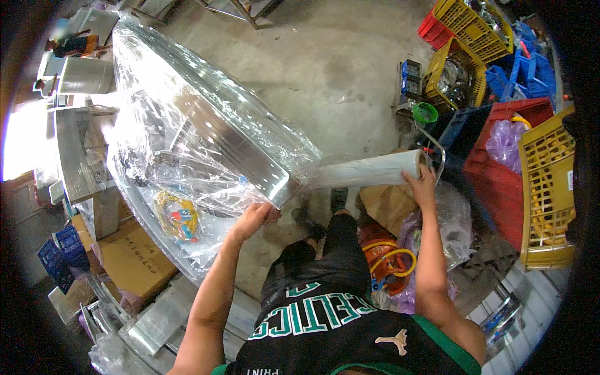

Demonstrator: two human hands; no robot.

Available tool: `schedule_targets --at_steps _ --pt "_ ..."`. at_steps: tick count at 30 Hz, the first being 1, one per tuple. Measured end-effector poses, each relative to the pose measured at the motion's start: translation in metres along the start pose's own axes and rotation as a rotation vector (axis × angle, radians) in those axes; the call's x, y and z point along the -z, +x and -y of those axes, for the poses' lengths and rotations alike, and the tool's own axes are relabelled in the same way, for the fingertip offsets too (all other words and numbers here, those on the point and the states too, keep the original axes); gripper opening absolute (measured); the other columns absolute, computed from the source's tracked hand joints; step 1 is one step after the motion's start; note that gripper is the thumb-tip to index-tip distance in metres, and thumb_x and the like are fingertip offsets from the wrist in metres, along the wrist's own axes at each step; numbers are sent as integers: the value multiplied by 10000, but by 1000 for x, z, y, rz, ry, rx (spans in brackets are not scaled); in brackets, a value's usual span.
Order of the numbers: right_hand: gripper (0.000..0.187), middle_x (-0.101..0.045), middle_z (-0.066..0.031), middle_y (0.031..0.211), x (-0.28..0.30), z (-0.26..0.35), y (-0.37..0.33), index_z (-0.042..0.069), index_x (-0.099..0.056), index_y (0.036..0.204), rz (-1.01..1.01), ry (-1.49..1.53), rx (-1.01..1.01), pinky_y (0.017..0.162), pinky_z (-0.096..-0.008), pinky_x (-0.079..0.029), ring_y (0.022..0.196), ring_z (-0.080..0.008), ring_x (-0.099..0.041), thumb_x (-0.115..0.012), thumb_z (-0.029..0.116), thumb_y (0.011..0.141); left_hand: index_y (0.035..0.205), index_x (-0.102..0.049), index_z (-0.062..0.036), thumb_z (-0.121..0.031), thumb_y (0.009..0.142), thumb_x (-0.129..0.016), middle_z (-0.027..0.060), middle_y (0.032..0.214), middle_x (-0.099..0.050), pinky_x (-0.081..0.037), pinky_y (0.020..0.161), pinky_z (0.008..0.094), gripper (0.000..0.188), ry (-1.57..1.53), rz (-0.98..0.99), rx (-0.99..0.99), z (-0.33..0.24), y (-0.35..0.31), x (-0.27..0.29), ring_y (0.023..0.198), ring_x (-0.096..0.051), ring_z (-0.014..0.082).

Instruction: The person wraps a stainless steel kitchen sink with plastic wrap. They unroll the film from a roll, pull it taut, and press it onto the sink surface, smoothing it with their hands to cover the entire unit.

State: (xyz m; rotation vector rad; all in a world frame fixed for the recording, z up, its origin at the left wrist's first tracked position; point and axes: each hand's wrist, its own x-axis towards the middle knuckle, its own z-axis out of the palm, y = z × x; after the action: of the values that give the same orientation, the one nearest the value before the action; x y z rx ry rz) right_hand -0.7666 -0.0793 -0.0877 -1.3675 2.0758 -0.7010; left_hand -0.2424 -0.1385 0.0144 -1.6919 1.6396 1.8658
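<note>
A long stainless-steel unit [234, 134] fills the left of the view, loosely covered in shiny clear stretch film [150, 94]. Through the film a coiled yellow hose [164, 209] with blue and red fittings shows beside it. My left hand [259, 217] is closed at the unit's near lower corner, gripping the film. Out to the right, my right hand [423, 185] is wrapped round the end of a roll of stretch film [375, 170]. A band of film runs from this roll to the unit's corner. Next to the roll's end is a bent metal rod handle [442, 153].
Yellow crates [454, 74], a red bin [500, 181] and blue bins [519, 75] crowd the right side. An orange object with yellow hose [387, 265] lies near my legs. Cardboard boxes [134, 259] stand at left. Two people are in the far left background.
</note>
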Motion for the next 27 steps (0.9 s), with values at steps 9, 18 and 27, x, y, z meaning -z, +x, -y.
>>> schedule_targets --at_steps 9,18,27 --pt "427 -689 -195 903 -60 63 -168 11 -702 903 -112 -338 27 1153 -602 -308 969 -404 -645 -829 404 794 1230 -636 -1 -325 1067 -496 250 1195 -683 -504 971 448 388 35 -43 -184 -31 -28 -93 1136 -651 407" --pt "301 -594 -76 709 -227 180 -304 114 -635 748 -331 -303 282 1105 -673 -303 769 -282 -625 -708 367 894 1335 -532 -64 -375 1014 -592 260 1227 -641 -515 933 500 451 130 -169 -342 72 -41 -134 1056 -662 434" --pt "260 -640 -66 802 -307 290 -319 111 -575 905 -275 -410 204 1120 -723 -255 824 -286 -661 -770 279 867 1316 -598 -52 -421 1097 -408 111 1117 -685 -514 859 398 470 -649 -67 -75 210 -83 -110 981 -640 219"
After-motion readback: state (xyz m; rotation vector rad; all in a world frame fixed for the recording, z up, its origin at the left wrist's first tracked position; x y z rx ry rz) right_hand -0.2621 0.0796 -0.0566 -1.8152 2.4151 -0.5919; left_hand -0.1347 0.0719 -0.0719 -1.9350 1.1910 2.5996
